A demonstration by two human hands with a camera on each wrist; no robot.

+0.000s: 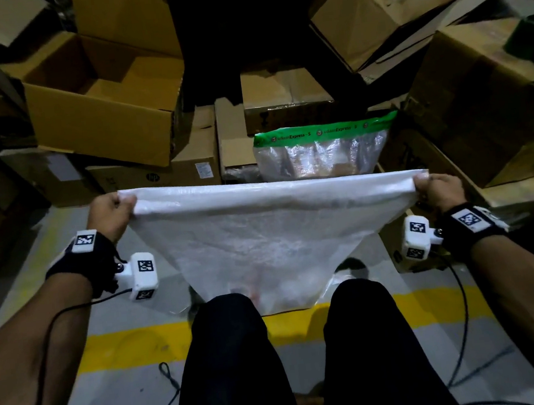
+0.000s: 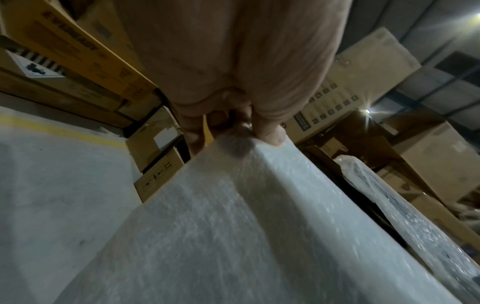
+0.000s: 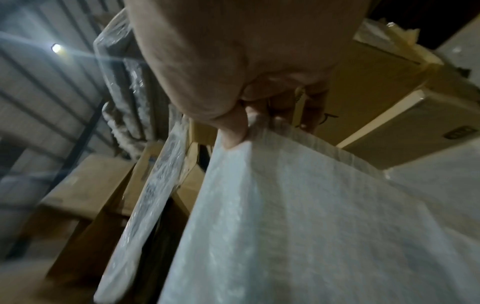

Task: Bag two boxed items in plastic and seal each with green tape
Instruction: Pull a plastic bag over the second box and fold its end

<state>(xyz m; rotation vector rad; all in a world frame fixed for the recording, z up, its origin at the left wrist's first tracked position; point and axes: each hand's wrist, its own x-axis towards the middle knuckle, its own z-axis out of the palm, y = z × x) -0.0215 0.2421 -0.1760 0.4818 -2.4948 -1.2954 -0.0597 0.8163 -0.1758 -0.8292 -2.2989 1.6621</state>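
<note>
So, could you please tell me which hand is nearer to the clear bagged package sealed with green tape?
Right. The right hand pinches the white woven plastic bag's corner just below-right of the green-taped package; the left hand holds the far corner, well left.

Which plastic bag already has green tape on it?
The bag farther away, standing against the cardboard boxes, has green tape across its top. The white bag held by the left hand and right hand has none.
</note>
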